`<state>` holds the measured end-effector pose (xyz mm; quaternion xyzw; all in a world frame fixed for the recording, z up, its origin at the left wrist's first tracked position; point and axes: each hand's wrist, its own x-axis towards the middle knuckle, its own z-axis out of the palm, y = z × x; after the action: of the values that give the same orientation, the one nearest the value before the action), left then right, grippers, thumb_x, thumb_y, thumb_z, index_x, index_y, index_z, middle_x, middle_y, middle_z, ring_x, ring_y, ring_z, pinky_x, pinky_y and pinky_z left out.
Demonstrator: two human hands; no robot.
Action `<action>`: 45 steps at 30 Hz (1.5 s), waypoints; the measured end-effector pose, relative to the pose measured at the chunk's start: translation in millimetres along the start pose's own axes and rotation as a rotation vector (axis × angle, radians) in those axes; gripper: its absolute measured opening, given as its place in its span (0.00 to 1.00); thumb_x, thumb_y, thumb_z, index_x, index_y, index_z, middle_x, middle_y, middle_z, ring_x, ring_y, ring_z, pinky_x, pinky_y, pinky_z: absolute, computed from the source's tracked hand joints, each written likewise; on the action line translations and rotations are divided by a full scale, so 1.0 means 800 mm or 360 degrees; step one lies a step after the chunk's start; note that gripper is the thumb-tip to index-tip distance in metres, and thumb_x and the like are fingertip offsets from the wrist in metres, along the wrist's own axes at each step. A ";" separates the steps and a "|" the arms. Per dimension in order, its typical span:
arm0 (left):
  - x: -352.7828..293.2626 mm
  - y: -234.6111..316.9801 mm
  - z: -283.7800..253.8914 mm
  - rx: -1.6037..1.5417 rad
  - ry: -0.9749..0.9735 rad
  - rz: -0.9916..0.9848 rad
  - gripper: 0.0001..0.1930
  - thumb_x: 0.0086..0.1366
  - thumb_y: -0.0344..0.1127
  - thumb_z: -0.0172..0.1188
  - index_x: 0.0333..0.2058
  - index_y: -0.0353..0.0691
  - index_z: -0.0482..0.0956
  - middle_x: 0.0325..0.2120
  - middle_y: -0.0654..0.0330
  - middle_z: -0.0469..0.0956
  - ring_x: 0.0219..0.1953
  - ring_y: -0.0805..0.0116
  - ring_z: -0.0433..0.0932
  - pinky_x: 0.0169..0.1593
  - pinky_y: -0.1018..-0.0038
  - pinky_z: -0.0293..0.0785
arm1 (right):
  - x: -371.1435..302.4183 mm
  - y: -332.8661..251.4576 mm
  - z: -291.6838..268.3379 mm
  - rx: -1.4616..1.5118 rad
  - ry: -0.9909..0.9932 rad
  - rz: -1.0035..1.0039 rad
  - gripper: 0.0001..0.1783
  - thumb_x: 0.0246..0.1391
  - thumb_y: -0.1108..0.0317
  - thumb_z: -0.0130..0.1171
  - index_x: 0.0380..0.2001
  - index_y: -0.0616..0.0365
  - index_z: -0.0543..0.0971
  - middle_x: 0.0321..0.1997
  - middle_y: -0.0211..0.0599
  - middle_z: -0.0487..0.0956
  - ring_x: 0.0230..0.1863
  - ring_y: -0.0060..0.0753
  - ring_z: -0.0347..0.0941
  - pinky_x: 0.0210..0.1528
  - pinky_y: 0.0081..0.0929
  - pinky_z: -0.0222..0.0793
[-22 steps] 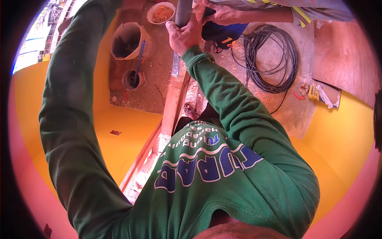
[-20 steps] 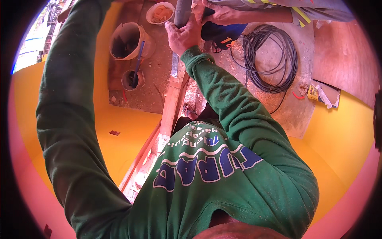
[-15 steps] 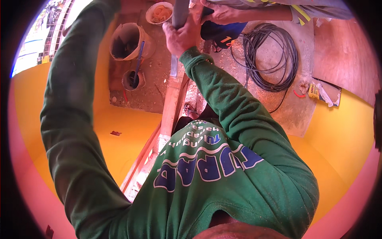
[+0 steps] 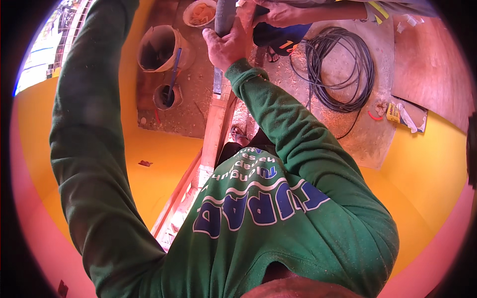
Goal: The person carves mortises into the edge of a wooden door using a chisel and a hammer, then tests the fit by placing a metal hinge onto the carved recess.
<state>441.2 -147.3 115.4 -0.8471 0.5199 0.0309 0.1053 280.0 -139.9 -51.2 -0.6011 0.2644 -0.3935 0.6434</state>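
Shows bright metal grid [image 4: 63, 44] at upper left edge. Stretches green left sleeve [image 4: 87, 124] up the left side and past top edge, with left hand out of sight; can't tell its grip. Has reddish scrap [image 4: 145, 163] on yellow surface [image 4: 164, 149], lower left of center. At upper left, has big whitish bucket [image 4: 185, 57], with smaller bucket [image 4: 178, 98] below it and blue stick [image 4: 175, 74] poking up out of the smaller one. Near top edge, has white tub [image 4: 186, 16] with orange contents [image 4: 202, 14].

Wraps right hand [image 4: 231, 47] around dark gray bar [image 4: 225, 17] at top center: closed on it, thumb along left side, fingers along right. Just below that hand, has light gray strip [image 4: 217, 82] over wooden beam [image 4: 214, 114]; can't tell if joined to the bar.

Right of that, has co-worker's hand [image 4: 278, 14] near right hand; can't tell if touching. At upper right, has black cable coil [image 4: 367, 79] on floor, then red curved piece [image 4: 374, 116], yellow packet [image 4: 393, 112], and wood panel [image 4: 432, 64] toward right edge.
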 end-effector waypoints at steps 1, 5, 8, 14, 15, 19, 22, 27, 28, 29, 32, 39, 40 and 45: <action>-0.006 -0.006 0.006 -0.0002 0.0006 -0.0003 0.10 0.51 0.31 0.53 0.33 0.35 0.75 0.31 0.50 0.76 0.33 0.62 0.74 0.37 0.69 0.68 | -0.002 -0.002 0.000 -0.0002 -0.0003 -0.0005 0.14 0.41 0.73 0.57 0.29 0.60 0.64 0.19 0.28 0.68 0.18 0.18 0.65 0.20 0.19 0.62; -0.036 -0.024 0.007 -0.0524 0.0066 0.1211 0.11 0.50 0.28 0.49 0.34 0.33 0.73 0.30 0.48 0.75 0.33 0.58 0.74 0.37 0.69 0.69 | -0.012 -0.011 0.003 0.0017 -0.0017 -0.0139 0.14 0.42 0.73 0.57 0.30 0.60 0.63 0.21 0.29 0.68 0.18 0.17 0.64 0.19 0.18 0.61; -0.041 0.016 -0.044 -0.0224 -0.0161 -0.0079 0.14 0.53 0.34 0.54 0.37 0.32 0.73 0.36 0.47 0.74 0.37 0.60 0.73 0.40 0.70 0.66 | -0.011 -0.012 0.000 -0.0021 -0.0009 -0.0144 0.14 0.41 0.73 0.57 0.30 0.60 0.63 0.21 0.29 0.68 0.19 0.16 0.63 0.20 0.18 0.61; -0.030 -0.012 -0.002 -0.0462 -0.0318 0.0481 0.13 0.48 0.32 0.50 0.32 0.32 0.74 0.33 0.48 0.74 0.35 0.57 0.73 0.38 0.69 0.67 | -0.007 -0.002 -0.002 -0.0050 -0.0007 -0.0083 0.15 0.41 0.73 0.57 0.31 0.60 0.63 0.22 0.29 0.68 0.21 0.17 0.65 0.21 0.18 0.62; -0.027 -0.007 -0.007 -0.0022 -0.0250 0.0438 0.13 0.48 0.32 0.51 0.33 0.32 0.74 0.33 0.48 0.74 0.35 0.56 0.73 0.38 0.68 0.67 | -0.006 -0.003 -0.004 -0.0068 -0.0010 -0.0079 0.15 0.41 0.73 0.57 0.31 0.60 0.63 0.22 0.30 0.68 0.21 0.17 0.65 0.22 0.18 0.62; -0.031 -0.020 0.000 0.0010 -0.0011 0.0290 0.14 0.45 0.32 0.51 0.33 0.36 0.74 0.29 0.48 0.74 0.32 0.54 0.73 0.36 0.65 0.67 | -0.010 -0.001 0.010 -0.0076 -0.0020 -0.0091 0.15 0.40 0.73 0.57 0.31 0.60 0.64 0.22 0.30 0.69 0.22 0.17 0.65 0.22 0.18 0.62; -0.027 0.009 -0.015 -0.0188 -0.0182 0.0281 0.13 0.45 0.32 0.51 0.32 0.37 0.75 0.27 0.47 0.74 0.31 0.54 0.73 0.35 0.64 0.68 | -0.006 0.007 0.001 -0.0060 0.0060 -0.0085 0.17 0.38 0.68 0.59 0.32 0.59 0.65 0.21 0.37 0.71 0.22 0.31 0.70 0.27 0.28 0.66; -0.016 -0.006 -0.006 -0.0003 -0.0064 0.0373 0.11 0.44 0.30 0.51 0.29 0.38 0.75 0.23 0.49 0.74 0.28 0.55 0.73 0.33 0.66 0.68 | -0.008 0.004 0.001 -0.0124 -0.0025 -0.0021 0.15 0.40 0.73 0.58 0.32 0.61 0.64 0.22 0.31 0.70 0.22 0.20 0.66 0.24 0.21 0.64; -0.015 -0.010 -0.003 0.0097 -0.0038 0.0491 0.11 0.44 0.30 0.51 0.29 0.38 0.75 0.22 0.49 0.74 0.27 0.56 0.73 0.32 0.66 0.68 | -0.009 0.002 0.001 -0.0123 -0.0029 -0.0018 0.15 0.40 0.73 0.58 0.32 0.61 0.64 0.22 0.31 0.70 0.22 0.20 0.66 0.24 0.21 0.64; -0.013 -0.015 0.000 0.0197 -0.0014 0.0609 0.10 0.44 0.30 0.51 0.29 0.38 0.75 0.22 0.49 0.74 0.27 0.56 0.73 0.32 0.67 0.68 | -0.009 0.001 0.001 -0.0136 -0.0013 -0.0035 0.15 0.40 0.72 0.58 0.32 0.61 0.64 0.22 0.31 0.70 0.22 0.20 0.66 0.24 0.21 0.64; -0.019 -0.006 0.002 -0.0255 -0.0051 0.0362 0.10 0.44 0.30 0.52 0.29 0.40 0.75 0.21 0.51 0.74 0.26 0.57 0.73 0.31 0.68 0.68 | -0.007 0.000 -0.001 -0.0105 0.0016 -0.0019 0.15 0.40 0.72 0.58 0.31 0.61 0.64 0.22 0.31 0.70 0.21 0.20 0.66 0.24 0.20 0.64; -0.017 -0.029 0.002 -0.0217 -0.0042 0.0359 0.11 0.43 0.30 0.52 0.30 0.40 0.75 0.23 0.50 0.74 0.27 0.57 0.73 0.31 0.67 0.68 | -0.014 -0.002 0.004 -0.0116 -0.0012 0.0031 0.17 0.39 0.68 0.59 0.32 0.58 0.65 0.21 0.37 0.71 0.22 0.34 0.70 0.29 0.29 0.67; -0.030 0.024 -0.023 -0.0406 -0.0122 0.0091 0.11 0.44 0.30 0.52 0.30 0.40 0.75 0.25 0.49 0.74 0.29 0.57 0.73 0.33 0.66 0.68 | -0.009 0.002 -0.009 -0.0150 0.0033 0.0035 0.17 0.39 0.68 0.59 0.32 0.58 0.65 0.21 0.37 0.71 0.22 0.34 0.70 0.29 0.29 0.67; -0.027 -0.011 -0.010 -0.0090 -0.0015 0.0501 0.10 0.44 0.30 0.51 0.29 0.40 0.75 0.24 0.50 0.74 0.29 0.56 0.73 0.33 0.66 0.68 | -0.015 0.009 0.002 -0.0172 0.0037 -0.0012 0.18 0.38 0.68 0.59 0.33 0.59 0.64 0.21 0.37 0.71 0.22 0.33 0.70 0.28 0.29 0.66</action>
<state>438.8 -126.0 128.2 -0.7577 0.6447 0.0657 0.0776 276.0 -129.3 -59.3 -0.6314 0.2904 -0.3880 0.6053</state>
